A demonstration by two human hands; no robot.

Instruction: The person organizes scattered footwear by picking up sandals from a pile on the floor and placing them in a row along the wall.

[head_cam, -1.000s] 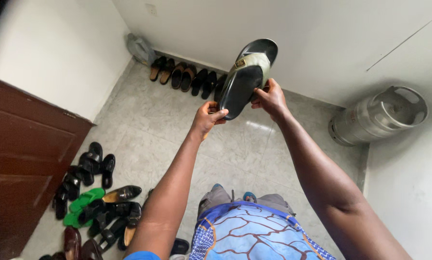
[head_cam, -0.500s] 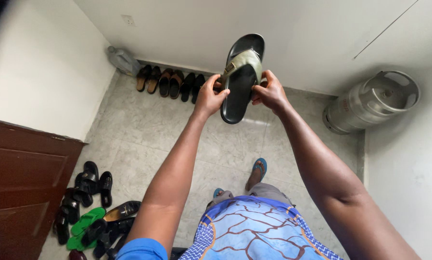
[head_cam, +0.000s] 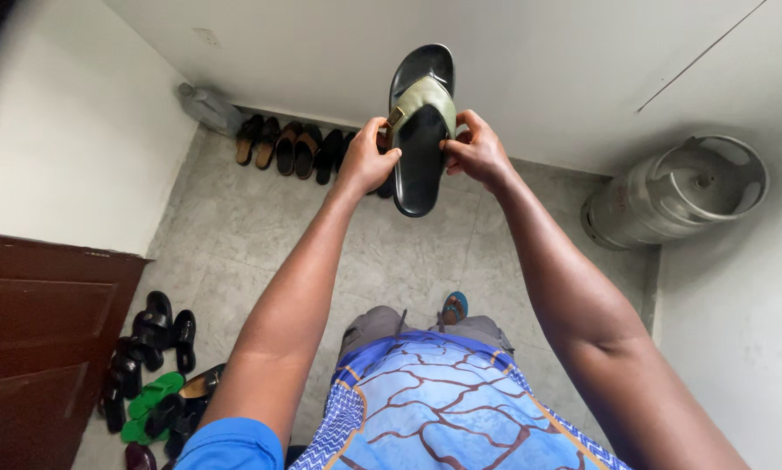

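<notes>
A metal gas cylinder [head_cam: 674, 196] lies far right on the tiled floor [head_cam: 252, 235]; a row of shoes [head_cam: 291, 148] lines the far wall. The black sandal [head_cam: 419, 130] is held up centrally, left hand [head_cam: 365, 161] and right hand [head_cam: 474, 150] pinching its sides.

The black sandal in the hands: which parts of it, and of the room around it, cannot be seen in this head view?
- Sandal: its underside faces away; the left hand and right hand cover its side edges.
- Row of shoes by the wall: its right end is hidden behind the hands and sandal.
- Shoe pile by the door: cut off by the bottom edge.
- Metal cylinder: its far side is hidden.
</notes>
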